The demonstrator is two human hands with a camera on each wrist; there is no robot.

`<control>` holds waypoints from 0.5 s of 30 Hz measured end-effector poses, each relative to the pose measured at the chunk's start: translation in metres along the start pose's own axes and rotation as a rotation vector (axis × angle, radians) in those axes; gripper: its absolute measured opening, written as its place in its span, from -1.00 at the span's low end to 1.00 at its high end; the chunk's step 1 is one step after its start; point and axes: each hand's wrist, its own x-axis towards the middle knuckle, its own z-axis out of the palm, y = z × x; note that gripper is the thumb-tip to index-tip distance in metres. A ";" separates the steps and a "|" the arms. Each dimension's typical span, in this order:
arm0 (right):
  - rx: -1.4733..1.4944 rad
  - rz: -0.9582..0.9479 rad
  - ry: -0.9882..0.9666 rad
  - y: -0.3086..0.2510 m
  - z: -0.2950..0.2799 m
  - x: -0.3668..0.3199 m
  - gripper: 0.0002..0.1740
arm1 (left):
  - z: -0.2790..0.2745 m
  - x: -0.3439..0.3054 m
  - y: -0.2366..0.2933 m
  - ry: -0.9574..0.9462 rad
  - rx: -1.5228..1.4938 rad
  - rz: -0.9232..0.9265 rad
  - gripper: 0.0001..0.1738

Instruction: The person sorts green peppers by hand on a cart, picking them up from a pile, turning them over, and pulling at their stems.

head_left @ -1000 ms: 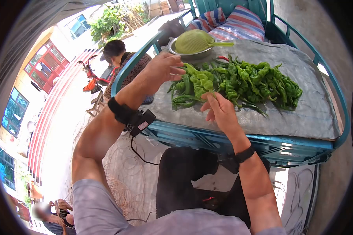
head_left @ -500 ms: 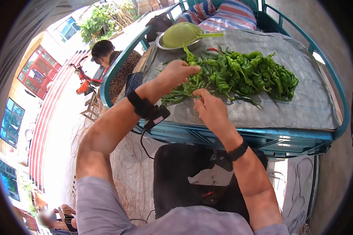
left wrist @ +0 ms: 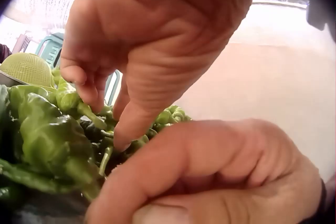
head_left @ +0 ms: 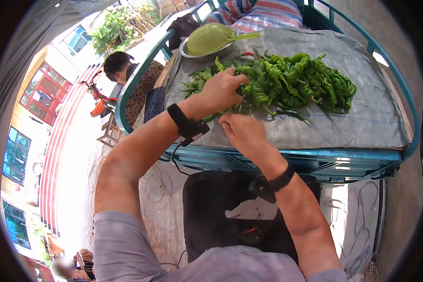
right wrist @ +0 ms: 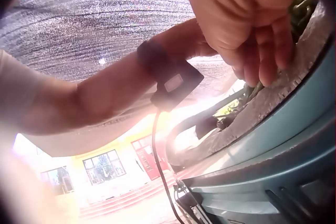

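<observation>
Grey sheeting [head_left: 315, 136] covers the bed of a blue-green railed cart [head_left: 348, 162] outdoors, with paved ground, red steps [head_left: 61, 174] and a pale building beyond. From the head, a heap of green peppers [head_left: 291, 82] lies across the middle of the sheeting, a red chili [head_left: 246, 55] at its far edge. Behind its left end, a yellow-green strainer [head_left: 209, 40] rests on a metal bowl [head_left: 204, 57]; striped cloth [head_left: 268, 16] fills the cart's far end. Another person [head_left: 141, 94] sits beyond the left rail, near an orange scooter [head_left: 98, 108]. The left hand [head_left: 221, 94] reaches over the heap's near left part, and the right hand [head_left: 246, 134] is just beside it, nearer the wearer.

From the left wrist, the left hand's thumb and fingers are parted and partly bent, down among the peppers, a pale stem [left wrist: 93, 116] near the gap; no firm grasp shows. Below, the right hand is curled, thumb alongside the index finger.

From the right wrist, the right hand's fingers hang bent by the cart edge. Its fingertips are partly hidden, so whether it pinches anything cannot be told. Behind it, the left forearm carries a black box [right wrist: 181, 85] with a cable [right wrist: 156, 145].
</observation>
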 end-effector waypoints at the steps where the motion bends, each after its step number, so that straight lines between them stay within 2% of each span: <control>1: -0.016 -0.004 -0.021 0.000 -0.001 0.000 -0.89 | 0.002 0.001 0.003 -0.010 0.051 0.088 -0.67; 4: -0.059 -0.014 -0.066 0.000 -0.005 -0.002 -0.89 | 0.009 0.011 0.003 0.046 0.259 0.205 -0.79; 7: -0.071 -0.020 -0.072 0.004 -0.009 -0.004 -0.90 | 0.010 0.014 0.002 0.093 0.392 0.094 -0.88; 10: -0.062 -0.008 -0.056 0.008 -0.011 -0.004 -0.91 | 0.003 0.015 -0.007 0.253 0.053 -0.217 -0.87; 13: -0.053 -0.028 -0.039 0.007 -0.015 -0.005 -0.93 | -0.011 0.017 -0.022 0.333 -0.319 -0.403 -0.79; 15: -0.015 -0.068 0.000 0.005 -0.016 -0.005 -0.94 | -0.013 0.017 -0.029 0.379 -0.349 -0.462 -0.80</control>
